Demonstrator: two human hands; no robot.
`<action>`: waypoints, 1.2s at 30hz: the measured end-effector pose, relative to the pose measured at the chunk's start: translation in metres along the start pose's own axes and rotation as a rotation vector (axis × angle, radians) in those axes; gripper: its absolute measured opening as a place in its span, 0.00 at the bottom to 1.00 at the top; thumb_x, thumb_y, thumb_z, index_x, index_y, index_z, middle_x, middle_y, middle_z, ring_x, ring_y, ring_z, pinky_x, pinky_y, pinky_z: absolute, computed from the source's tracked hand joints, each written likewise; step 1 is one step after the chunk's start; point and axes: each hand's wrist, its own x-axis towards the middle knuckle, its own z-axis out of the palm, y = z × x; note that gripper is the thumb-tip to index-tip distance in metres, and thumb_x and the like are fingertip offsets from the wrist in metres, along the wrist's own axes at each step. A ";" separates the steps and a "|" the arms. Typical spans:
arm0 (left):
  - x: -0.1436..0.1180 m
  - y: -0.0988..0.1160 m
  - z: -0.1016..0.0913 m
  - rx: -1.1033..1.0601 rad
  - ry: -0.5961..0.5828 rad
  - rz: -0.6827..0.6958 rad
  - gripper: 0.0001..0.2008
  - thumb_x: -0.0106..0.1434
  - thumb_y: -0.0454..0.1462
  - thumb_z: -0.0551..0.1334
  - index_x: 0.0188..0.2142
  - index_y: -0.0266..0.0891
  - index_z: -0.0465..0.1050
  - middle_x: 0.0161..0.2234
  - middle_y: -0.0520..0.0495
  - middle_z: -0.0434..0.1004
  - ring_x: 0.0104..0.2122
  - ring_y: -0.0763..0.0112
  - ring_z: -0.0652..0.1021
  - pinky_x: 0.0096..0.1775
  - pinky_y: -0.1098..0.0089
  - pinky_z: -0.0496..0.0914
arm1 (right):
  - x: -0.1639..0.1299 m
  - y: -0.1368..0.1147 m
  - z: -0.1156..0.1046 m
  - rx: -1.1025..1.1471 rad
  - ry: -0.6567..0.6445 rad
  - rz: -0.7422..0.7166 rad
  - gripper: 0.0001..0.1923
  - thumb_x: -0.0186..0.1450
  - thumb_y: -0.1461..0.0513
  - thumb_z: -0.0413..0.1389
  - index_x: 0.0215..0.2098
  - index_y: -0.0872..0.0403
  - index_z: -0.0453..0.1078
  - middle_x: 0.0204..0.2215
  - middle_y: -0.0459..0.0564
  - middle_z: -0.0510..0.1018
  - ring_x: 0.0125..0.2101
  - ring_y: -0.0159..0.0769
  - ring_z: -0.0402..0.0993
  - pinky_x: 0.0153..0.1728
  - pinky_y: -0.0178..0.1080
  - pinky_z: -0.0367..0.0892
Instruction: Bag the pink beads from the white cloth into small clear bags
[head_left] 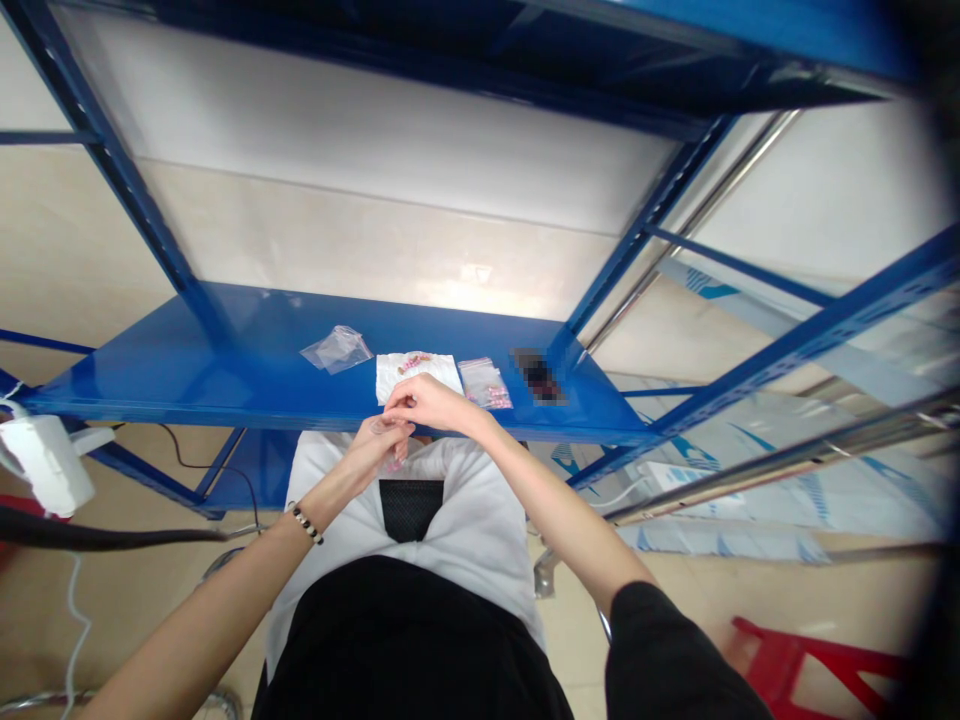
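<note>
A small clear plastic bag (386, 432), with something pink in it too small to make out, was pinched between both hands at the front edge of the blue metal shelf (247, 370). The left hand (375, 447) was curled partly closed beneath it, fingers cupping the bag from below just in front of the shelf's edge. The right hand (420, 402) was bent over the top, thumb and fingertips closed on the bag's upper edge, touching the left hand. A beaded black-and-white bracelet (307, 523) sat on the left wrist, below the shelf edge. On the shelf just behind the hands lay a white sheet of paper with pink pieces on it (416, 370). Beside that sheet, to the right, lay a clear zip bag of pink pieces (485, 383), and further right a dark blurred item (537, 376). To the left of the sheet, apart from it, lay a crumpled empty clear bag (337, 349).
</note>
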 end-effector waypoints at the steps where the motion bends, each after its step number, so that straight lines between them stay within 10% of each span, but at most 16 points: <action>1: 0.000 0.000 0.000 -0.010 0.000 0.000 0.14 0.54 0.41 0.69 0.26 0.37 0.66 0.14 0.55 0.65 0.14 0.76 0.66 0.18 0.74 0.61 | 0.004 0.003 -0.001 -0.020 0.046 0.003 0.08 0.63 0.62 0.57 0.31 0.56 0.78 0.25 0.45 0.79 0.24 0.30 0.69 0.28 0.31 0.60; 11: -0.002 0.008 0.004 -0.060 -0.013 -0.004 0.15 0.54 0.42 0.69 0.27 0.37 0.65 0.14 0.57 0.63 0.14 0.78 0.65 0.18 0.75 0.60 | 0.038 0.062 0.022 -0.304 0.574 0.194 0.10 0.66 0.64 0.52 0.40 0.55 0.75 0.32 0.48 0.76 0.32 0.33 0.70 0.35 0.32 0.61; 21: -0.002 0.005 0.002 -0.056 -0.001 -0.018 0.14 0.54 0.41 0.69 0.28 0.37 0.66 0.14 0.56 0.64 0.14 0.77 0.65 0.19 0.74 0.61 | 0.036 0.072 0.033 -0.430 0.478 0.117 0.07 0.67 0.62 0.54 0.34 0.55 0.73 0.33 0.50 0.74 0.37 0.37 0.69 0.44 0.36 0.60; 36: 0.000 0.002 0.002 -0.055 -0.008 0.010 0.14 0.55 0.41 0.69 0.26 0.38 0.65 0.14 0.56 0.64 0.14 0.78 0.65 0.18 0.75 0.61 | 0.034 0.086 0.026 -0.214 0.696 0.298 0.11 0.66 0.63 0.51 0.32 0.55 0.75 0.31 0.49 0.79 0.33 0.34 0.73 0.39 0.34 0.64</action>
